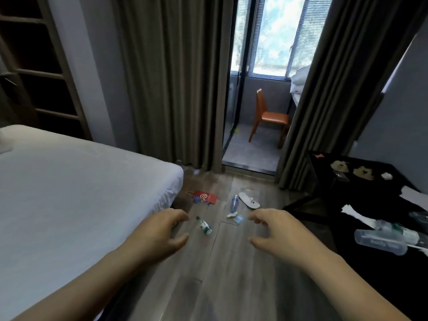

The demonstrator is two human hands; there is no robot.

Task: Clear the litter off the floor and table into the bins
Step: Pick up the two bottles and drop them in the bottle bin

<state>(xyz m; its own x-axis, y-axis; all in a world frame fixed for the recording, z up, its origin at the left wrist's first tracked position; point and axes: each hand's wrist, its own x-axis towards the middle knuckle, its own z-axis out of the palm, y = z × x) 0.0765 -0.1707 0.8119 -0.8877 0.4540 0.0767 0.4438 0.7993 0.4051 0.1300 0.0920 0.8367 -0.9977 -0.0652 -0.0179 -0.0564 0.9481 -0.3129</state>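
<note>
bottle lies — between left grip and right grip.

Under my left hand I see matt wood-grain floor, a clear plastic bottle just beside it; right of my right hand, a smooth black table.

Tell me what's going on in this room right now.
A person is tidying a bedroom. Both the left hand and right hand reach out empty, fingers loosely curled, above the wood floor. Nothing is picked up yet: a green-labelled bottle, a blue bottle, a white slipper and a red packet lie on the floor beside the bed, and a clear plastic bottle and paper scraps lie on the black table. No bin is in view.
</note>
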